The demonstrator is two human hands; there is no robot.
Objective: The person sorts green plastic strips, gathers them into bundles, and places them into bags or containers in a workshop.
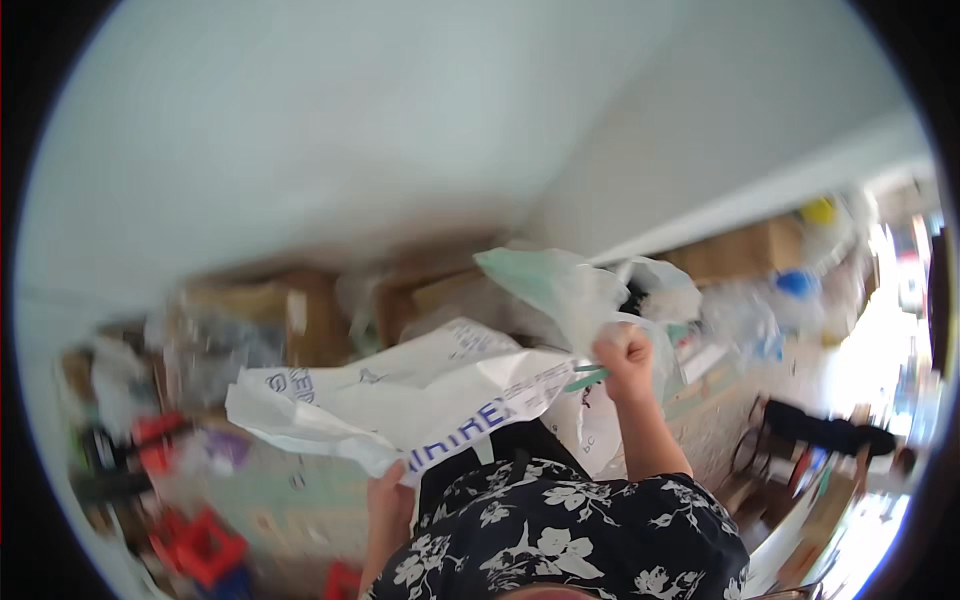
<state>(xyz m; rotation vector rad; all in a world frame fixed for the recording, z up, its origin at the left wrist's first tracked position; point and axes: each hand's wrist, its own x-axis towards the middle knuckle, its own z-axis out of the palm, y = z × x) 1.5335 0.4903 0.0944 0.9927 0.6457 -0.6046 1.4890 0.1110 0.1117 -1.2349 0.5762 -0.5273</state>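
Observation:
A large white plastic sack (400, 400) with dark blue printing stretches across the front of my body, creased and mostly flattened. My left hand (388, 495) is closed on its lower edge, with the fingers partly hidden by the sack. Raised to the right, my right hand (625, 362) makes a fist at the sack's narrow end, where a green strip (590, 377) runs into the fingers. Thin, translucent greenish plastic (550, 285) rises just above this fist; whether the fist grips it too I cannot tell.
Cardboard boxes (320, 320) and clear plastic bags (735, 315) are heaped along the pale wall. Red plastic stool-like items (200, 545) stand at lower left. On the far right, a dark shape (830, 428) lies over a chair-like frame near a bright opening.

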